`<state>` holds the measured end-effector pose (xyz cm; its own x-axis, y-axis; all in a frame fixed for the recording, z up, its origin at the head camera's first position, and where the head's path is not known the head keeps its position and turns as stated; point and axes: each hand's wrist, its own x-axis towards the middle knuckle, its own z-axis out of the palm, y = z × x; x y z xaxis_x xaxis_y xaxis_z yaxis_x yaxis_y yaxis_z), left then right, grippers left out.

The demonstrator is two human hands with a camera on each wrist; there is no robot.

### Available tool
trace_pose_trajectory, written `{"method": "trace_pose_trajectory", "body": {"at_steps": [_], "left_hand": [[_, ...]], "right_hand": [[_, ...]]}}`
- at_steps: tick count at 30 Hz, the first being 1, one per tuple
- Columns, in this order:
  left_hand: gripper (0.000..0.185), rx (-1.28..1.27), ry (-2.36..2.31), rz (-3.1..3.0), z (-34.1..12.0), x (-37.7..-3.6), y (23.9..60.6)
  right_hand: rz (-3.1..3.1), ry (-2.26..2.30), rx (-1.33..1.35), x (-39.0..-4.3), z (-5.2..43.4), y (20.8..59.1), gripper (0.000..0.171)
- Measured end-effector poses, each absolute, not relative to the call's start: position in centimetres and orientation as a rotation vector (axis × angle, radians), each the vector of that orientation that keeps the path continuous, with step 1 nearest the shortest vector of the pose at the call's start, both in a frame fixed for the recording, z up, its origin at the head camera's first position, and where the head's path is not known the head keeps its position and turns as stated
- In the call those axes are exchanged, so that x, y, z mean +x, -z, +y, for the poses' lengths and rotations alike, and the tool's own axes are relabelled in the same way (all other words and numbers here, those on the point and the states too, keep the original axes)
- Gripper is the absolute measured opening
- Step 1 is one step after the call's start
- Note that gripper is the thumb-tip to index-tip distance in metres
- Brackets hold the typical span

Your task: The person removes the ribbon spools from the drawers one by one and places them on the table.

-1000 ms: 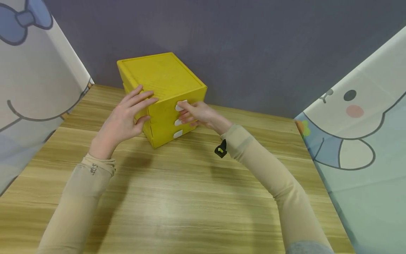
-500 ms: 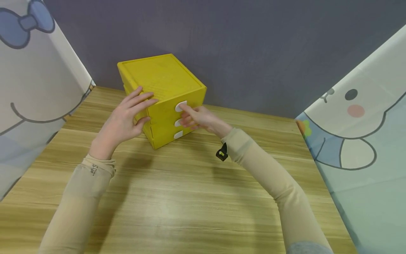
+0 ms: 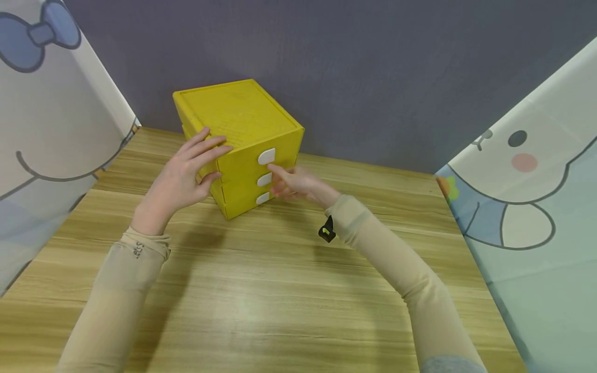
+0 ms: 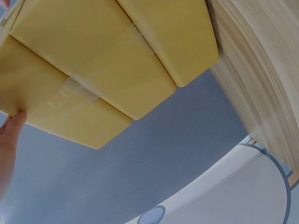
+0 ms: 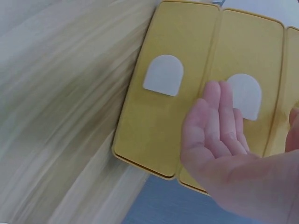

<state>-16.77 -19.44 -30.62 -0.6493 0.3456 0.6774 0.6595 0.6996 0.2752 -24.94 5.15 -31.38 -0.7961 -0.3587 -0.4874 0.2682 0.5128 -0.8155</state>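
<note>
A yellow three-drawer box (image 3: 240, 111) stands at the back of the table, its three drawers closed. Each drawer front carries a white rounded handle; the top handle (image 3: 267, 156) is fully uncovered. My left hand (image 3: 174, 176) rests on the box's upper left edge, with fingers spread over the top and thumb low against the side. My right hand (image 3: 300, 185) is at the drawer fronts, its thumb tip just below the top handle. In the right wrist view its fairly straight fingers overlap the middle handle (image 5: 245, 95), while the bottom handle (image 5: 163, 74) is uncovered.
The wood-grain table (image 3: 261, 290) extends in front of the box. A dark grey wall panel (image 3: 364, 77) rises behind it. Cartoon-printed cloths flank the table, one on the left (image 3: 60, 119) and one on the right (image 3: 536, 217). Clear tape (image 4: 74, 88) crosses the drawer sides.
My right hand has moved off the top handle, down and slightly right, toward the middle handle. My left hand and the box have stayed in place.
</note>
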Motion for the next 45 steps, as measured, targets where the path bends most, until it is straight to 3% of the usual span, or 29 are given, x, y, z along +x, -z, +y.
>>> {"method": "trace_pose_trajectory", "body": {"at_steps": [25, 45], "left_hand": [[0.055, -0.782, 0.665, -2.295, -19.5, -17.0, 30.8], [0.056, -0.774, 0.668, -2.307, -19.5, -16.8, 30.7]], "right_hand": [[2.068, 1.227, -0.059, -25.5, 4.0, 33.7, 0.059], [2.109, 1.278, -0.097, -24.5, 4.1, 34.0, 0.047]]}}
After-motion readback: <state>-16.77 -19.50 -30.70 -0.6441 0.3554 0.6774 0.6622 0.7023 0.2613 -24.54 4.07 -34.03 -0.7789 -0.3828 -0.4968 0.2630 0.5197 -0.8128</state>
